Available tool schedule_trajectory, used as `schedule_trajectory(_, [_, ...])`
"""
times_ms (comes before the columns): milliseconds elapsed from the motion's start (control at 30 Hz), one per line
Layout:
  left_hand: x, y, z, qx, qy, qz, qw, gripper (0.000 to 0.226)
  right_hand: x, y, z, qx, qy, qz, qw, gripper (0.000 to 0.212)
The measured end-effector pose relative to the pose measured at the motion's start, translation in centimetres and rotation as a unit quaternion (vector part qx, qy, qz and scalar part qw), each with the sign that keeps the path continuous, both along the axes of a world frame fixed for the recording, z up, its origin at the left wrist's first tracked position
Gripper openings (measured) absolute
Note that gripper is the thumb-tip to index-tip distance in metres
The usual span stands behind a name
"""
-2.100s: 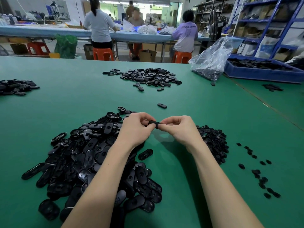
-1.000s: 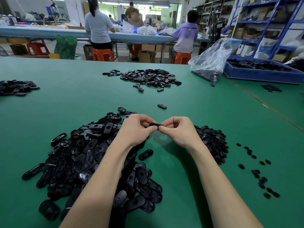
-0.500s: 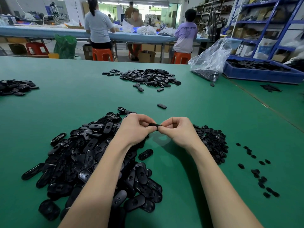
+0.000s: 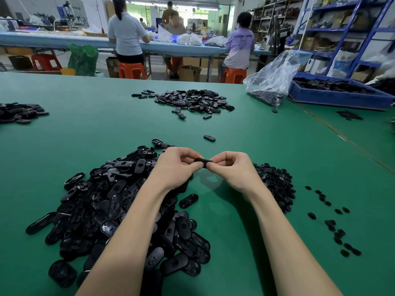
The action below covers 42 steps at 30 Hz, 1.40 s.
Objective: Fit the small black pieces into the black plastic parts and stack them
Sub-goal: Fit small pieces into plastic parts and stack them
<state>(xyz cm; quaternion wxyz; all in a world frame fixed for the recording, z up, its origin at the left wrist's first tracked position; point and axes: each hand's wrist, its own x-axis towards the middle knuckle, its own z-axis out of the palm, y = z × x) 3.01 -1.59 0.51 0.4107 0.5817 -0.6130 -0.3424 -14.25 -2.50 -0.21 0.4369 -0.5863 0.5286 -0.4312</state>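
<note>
— Where's the part?
— Between my hands: my left hand [image 4: 175, 167] and right hand [image 4: 232, 169] each pinch one end of the black plastic part [image 4: 202, 162], above the green table [image 4: 256, 146]
— And the piles?
— Part pile [image 4: 119, 206] under my left forearm, small pieces [image 4: 275, 184] beside my right wrist

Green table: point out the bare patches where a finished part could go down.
Bare green table runs between the near pile and the far pile, around the lone part. Crowded: the small-piece heap and scattered pieces beside the right hand.
</note>
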Motion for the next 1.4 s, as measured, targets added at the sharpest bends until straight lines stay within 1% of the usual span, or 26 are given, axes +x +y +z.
schedule_trajectory(100, [0.0, 0.0, 0.0, -0.004, -0.008, 0.012, 1.000, 0.016, 0.1, 0.1, 0.0, 0.002, 0.003, 0.001, 1.000, 0.016])
schedule_trajectory(233, [0.3, 0.0, 0.0, 0.003, 0.005, 0.008, 1.000, 0.013, 0.2, 0.1, 0.0, -0.001, 0.008, 0.000, 1.000, 0.016])
schedule_trajectory(633, [0.5, 0.0, 0.0, 0.021, -0.002, 0.012, 1.000, 0.012, 0.4, 0.2, 0.0, -0.001, 0.026, -0.005, 1.000, 0.015])
schedule_trajectory(733, [0.3, 0.2, 0.1, 0.022, -0.002, 0.026, 0.999, 0.011, 0.5, 0.2, 0.0, -0.003, 0.030, -0.009, 0.999, 0.015])
schedule_trajectory(800, [0.3, 0.3, 0.2, 0.018, 0.020, 0.025, 0.999, 0.010, 0.4, 0.3, 0.2, 0.001, -0.007, -0.006, 1.000, 0.014])
schedule_trajectory(867, [0.7, 0.5, 0.5, 0.018, 0.060, -0.002, 0.998, 0.016, 0.0, 0.4, 0.6, 0.008, -0.049, 0.002, 0.999, 0.013])
schedule_trajectory(900, [0.9, 0.7, 0.7, 0.016, 0.070, -0.015, 0.997, 0.019, -0.2, 0.4, 0.8, 0.010, -0.050, 0.006, 0.999, 0.014])
schedule_trajectory(1033, [0.9, 0.9, 0.8, 0.014, 0.079, -0.005, 0.997, 0.021, -0.4, 0.4, 1.6, -0.026, 0.029, 0.023, 0.999, 0.006])
schedule_trajectory(1133, [0.7, 0.9, 0.8, 0.022, 0.089, 0.009, 0.996, 0.020, -0.4, 0.3, 2.1, -0.067, 0.083, 0.012, 0.994, 0.009])
schedule_trajectory(1200, [0.6, 0.9, 0.8, 0.020, 0.094, 0.015, 0.995, 0.019, -0.4, 0.2, 2.3, -0.068, 0.091, 0.005, 0.993, 0.010])
schedule_trajectory(1400, [0.4, 1.1, 0.9, 0.012, 0.077, 0.025, 0.997, 0.019, 0.3, 0.1, 2.1, -0.029, 0.091, -0.008, 0.995, 0.005])
